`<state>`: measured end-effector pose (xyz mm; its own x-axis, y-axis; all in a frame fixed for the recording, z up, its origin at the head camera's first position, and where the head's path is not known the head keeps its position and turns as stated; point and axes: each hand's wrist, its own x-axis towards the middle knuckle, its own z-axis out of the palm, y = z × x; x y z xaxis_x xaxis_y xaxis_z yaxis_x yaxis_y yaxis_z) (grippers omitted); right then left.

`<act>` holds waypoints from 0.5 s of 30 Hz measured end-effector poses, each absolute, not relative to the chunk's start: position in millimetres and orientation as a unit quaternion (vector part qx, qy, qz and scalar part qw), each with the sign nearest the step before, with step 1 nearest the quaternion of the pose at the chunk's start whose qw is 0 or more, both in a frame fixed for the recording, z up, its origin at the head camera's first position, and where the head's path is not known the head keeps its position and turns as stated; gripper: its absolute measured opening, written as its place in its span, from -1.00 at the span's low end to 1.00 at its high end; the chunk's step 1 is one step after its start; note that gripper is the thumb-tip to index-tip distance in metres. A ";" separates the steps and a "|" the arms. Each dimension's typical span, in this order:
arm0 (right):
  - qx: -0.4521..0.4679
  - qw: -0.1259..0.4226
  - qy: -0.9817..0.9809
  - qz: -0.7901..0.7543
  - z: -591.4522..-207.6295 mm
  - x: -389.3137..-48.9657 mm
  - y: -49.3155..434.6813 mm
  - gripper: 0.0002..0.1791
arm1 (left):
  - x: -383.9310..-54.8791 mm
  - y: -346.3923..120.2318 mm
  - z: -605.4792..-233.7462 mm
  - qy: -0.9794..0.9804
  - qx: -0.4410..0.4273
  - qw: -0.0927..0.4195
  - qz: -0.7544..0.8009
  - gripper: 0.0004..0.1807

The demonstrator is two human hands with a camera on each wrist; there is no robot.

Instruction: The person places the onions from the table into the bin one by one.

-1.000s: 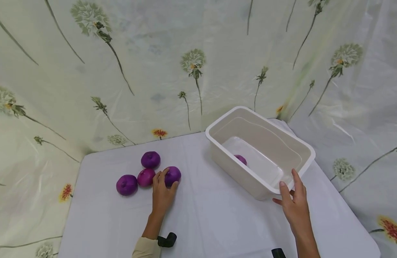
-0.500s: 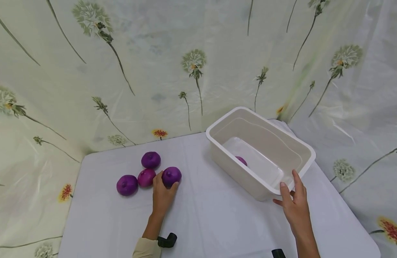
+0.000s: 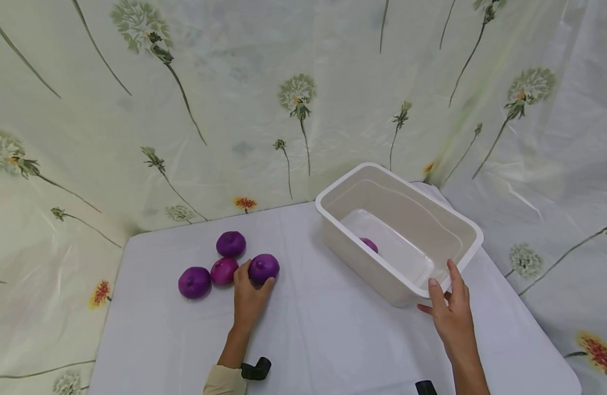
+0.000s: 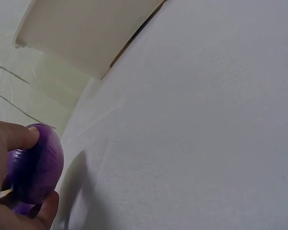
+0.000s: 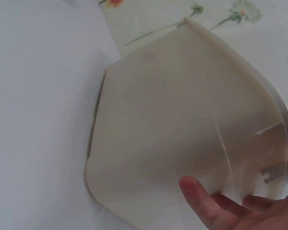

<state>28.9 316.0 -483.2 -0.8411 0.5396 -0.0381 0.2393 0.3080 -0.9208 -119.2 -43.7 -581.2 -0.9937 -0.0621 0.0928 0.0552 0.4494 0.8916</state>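
Observation:
My left hand point(image 3: 251, 299) holds a round purple onion point(image 3: 265, 269) from its near left side, thumb and fingers spread around it. The left wrist view has the same onion point(image 4: 44, 165) between the thumb and fingers, with its shadow on the cloth. Just left of that hand lie a pinkish-purple onion point(image 3: 223, 271) and two darker ones, one behind point(image 3: 231, 244) and one at the far left point(image 3: 194, 283). My right hand point(image 3: 451, 318) grips the near right corner of a beige plastic bin point(image 3: 367, 280), its fingers under the rim against the outer wall point(image 5: 158, 120).
One more onion point(image 3: 369, 245) lies in the bin, partly hidden by the near wall. A white cloth covers the table point(image 3: 323, 340). Behind it hangs a flower-printed curtain point(image 3: 234, 126). Black wrist mounts point(image 3: 256, 368) show below the hands.
My left fingers have moved from over the onion's top to its left side, and the onion has turned or shifted slightly. The right hand and the bin stay put.

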 end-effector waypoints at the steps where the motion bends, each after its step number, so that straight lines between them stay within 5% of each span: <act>1: -0.243 0.141 -0.797 0.535 -483.2 28.9 315.8 -0.25 | -119.1 -43.7 -581.0 -0.849 0.000 0.057 -0.526 -0.18; 15: -0.242 0.138 -0.797 0.536 -483.3 28.6 317.0 -0.25 | -118.8 -43.4 -567.8 -0.833 -0.017 0.067 -0.549 -0.18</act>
<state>28.6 317.0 -483.3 -0.8451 0.5331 -0.0395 0.2379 0.3090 -0.9208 -118.8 -43.4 -567.8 -0.9906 -0.0448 0.1295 0.1014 0.3959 0.9127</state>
